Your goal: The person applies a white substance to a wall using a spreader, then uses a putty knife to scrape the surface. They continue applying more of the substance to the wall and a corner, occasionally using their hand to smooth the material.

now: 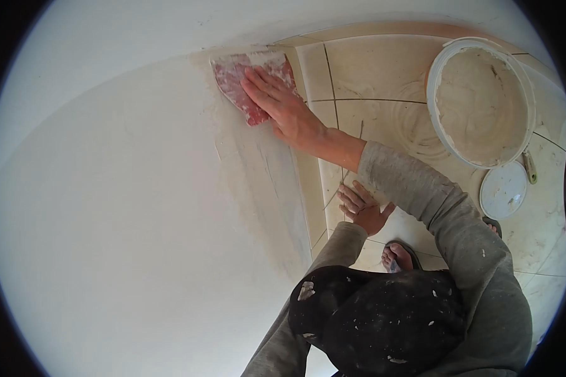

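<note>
My right hand (273,107) presses a red plastic spreader (229,72), smeared with pale filler, against the white wall (138,188). Its fingers lie along the spreader near the wall's lower edge, close to the corner. Streaks of damp, beige-grey filler (251,182) run down the wall below the spreader. My left hand (366,210) rests with its fingers spread near the foot of the wall, holding nothing.
At the right, a white bucket (435,119) of beige compound stands on the tiled floor (365,63). Next to it lie a round white lid (504,190) and a green-handled tool (531,168). My sandalled foot (399,256) is on the tiles.
</note>
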A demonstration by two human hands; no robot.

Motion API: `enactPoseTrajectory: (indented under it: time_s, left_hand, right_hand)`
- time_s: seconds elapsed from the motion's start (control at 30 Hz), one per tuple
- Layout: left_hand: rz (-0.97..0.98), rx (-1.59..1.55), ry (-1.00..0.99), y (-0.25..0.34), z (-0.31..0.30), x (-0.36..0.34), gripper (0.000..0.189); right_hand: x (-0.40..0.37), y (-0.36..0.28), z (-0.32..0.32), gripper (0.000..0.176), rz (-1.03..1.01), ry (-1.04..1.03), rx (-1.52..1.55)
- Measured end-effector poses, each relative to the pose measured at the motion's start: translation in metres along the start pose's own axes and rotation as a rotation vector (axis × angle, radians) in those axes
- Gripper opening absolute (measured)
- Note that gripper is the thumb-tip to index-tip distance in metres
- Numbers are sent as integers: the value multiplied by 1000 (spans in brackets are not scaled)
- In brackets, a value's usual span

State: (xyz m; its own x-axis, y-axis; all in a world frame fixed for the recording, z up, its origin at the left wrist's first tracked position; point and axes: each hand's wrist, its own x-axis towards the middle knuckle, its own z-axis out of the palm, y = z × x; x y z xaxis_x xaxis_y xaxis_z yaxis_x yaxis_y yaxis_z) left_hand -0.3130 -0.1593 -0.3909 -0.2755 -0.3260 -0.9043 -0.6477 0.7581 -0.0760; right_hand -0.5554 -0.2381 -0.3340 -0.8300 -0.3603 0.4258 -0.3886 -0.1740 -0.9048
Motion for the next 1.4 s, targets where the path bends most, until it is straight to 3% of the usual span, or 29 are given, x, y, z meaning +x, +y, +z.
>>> enactPoseTrajectory:
  time_s: [0.13, 0.2, 0.3, 0.43, 0.5, 0.8, 0.9, 0.97, 1.0, 1.03, 1.07, 1.1, 1.13, 1.17, 1.2, 1.3, 1.33, 1.4]
  left_hand:
    - [-35, 45, -13, 4, -2, 2, 129]
    - [-60, 84, -31, 6, -5, 3, 129]
    - [-80, 112, -20, 6, -6, -1, 130]
    - [-29, -26, 35, 7, -9, -6, 131]
    - [-22, -54, 60, 10, -11, -9, 132]
    - [-41, -29, -18, 6, -7, -7, 133]
    - [3, -21, 56, 1, -2, -2, 135]
    - [-28, 65, 33, 1, 2, 1, 108]
    - [-15, 75, 44, -4, 7, 9, 108]
    - [27, 194, -102, -10, 11, 18, 105]
    - [61, 312, -252, -24, 21, 31, 102]
    - [60, 314, -245, -69, 46, 38, 102]
    - [226, 286, -214, -90, 75, 67, 94]
    - [392, 253, -183, -106, 101, 100, 85]
    - [390, 247, -182, -96, 92, 92, 85]
    - [211, 181, -95, -59, 62, 58, 102]
    - [151, 161, -67, -43, 51, 48, 108]
    - [29, 111, -10, -16, 29, 23, 120]
  right_hand:
    - [-27, -15, -25, 78, -51, -60, 35]
    - [-37, -24, -43, 70, 16, -154, 117]
    - [-29, -24, -57, 64, -15, 9, 81]
    - [7, -12, -57, 65, 55, 73, 52]
    - [17, -4, -50, 67, -22, 72, -51]
    - [17, -3, -20, 73, -25, 39, 15]
    - [6, -5, -21, 72, -66, -20, -50]
    - [-15, -15, -28, 71, -66, -56, -7]
    - [-23, -23, -35, 69, -60, -102, 49]
    - [-32, -29, -44, 69, -70, -91, 42]
    - [-40, -38, -53, 65, -30, -159, 28]
    - [-45, -46, -60, 62, 11, -231, 18]
    - [-47, -53, -64, 62, 8, -230, 19]
    - [-49, -61, -67, 58, 160, -114, 194]
    - [-49, -65, -70, 55, 313, -1, 369]
    - [-36, -66, -72, 39, 437, 76, 409]
    - [-26, -64, -78, 39, 437, 70, 409]
    - [-3, -59, -86, 25, 751, -121, 374]
